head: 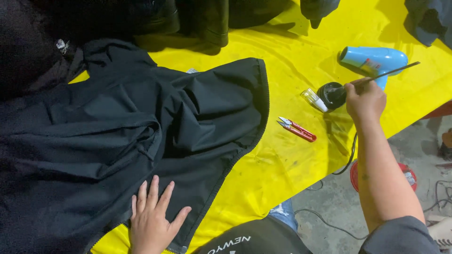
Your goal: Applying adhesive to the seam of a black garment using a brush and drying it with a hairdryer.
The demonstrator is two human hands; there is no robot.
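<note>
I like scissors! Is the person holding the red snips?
No, the red snips lie alone on the yellow table; the right hand holds a thin stick.

Garment workshop. Yellow-covered worktable [292, 56] w/ dark jackets [141, 117], red thread snips [297, 129], blue hairdryer [374, 61]. Bare concrete floor [329, 197] w/ loose cables.

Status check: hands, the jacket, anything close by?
Left hand flat on black jacket. Right hand grips thin stick, tip in small black pot. Red snips lie between, untouched.
</note>
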